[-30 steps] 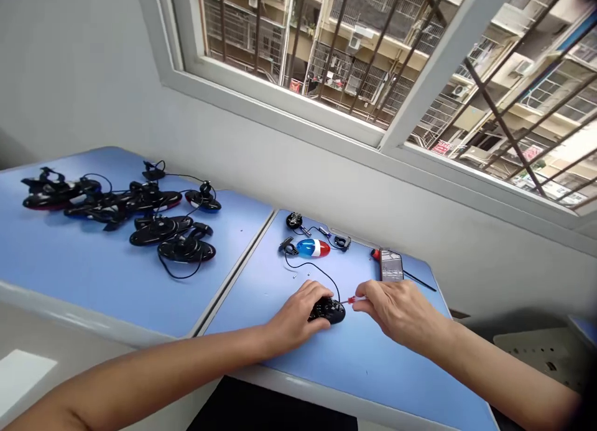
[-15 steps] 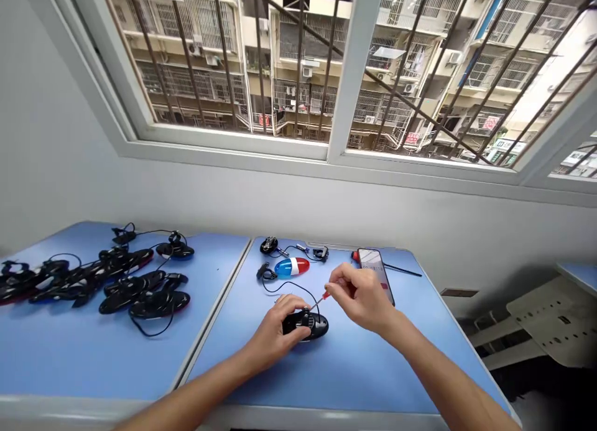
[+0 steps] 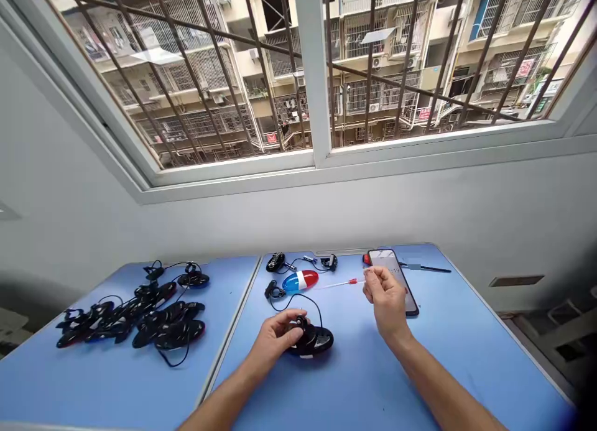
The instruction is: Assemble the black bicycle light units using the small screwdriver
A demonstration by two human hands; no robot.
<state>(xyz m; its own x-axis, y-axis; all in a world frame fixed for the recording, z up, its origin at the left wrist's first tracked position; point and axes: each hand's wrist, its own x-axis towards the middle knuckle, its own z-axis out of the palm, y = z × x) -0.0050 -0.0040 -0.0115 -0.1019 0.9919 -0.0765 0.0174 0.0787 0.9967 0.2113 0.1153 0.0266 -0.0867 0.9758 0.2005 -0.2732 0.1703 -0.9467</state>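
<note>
My left hand is closed on a black oval device, its thumb and fingers around the bracket on top. A thin black cord loops from the device to a small black clip part. My right hand pinches the end of a slim screwdriver with a red collar, its pale shaft pointing left, apart from the device. Behind the device lies an oval lens cover, half blue and half red with a white band.
Several black devices with cords are piled on the left table. A phone lies beyond my right hand, near a black rod. Small black parts with wires lie at the back. A barred window is above the wall.
The screwdriver has come away from the device as my right hand moved right. The device now sits tilted in my left hand. The camera view has shifted.
</note>
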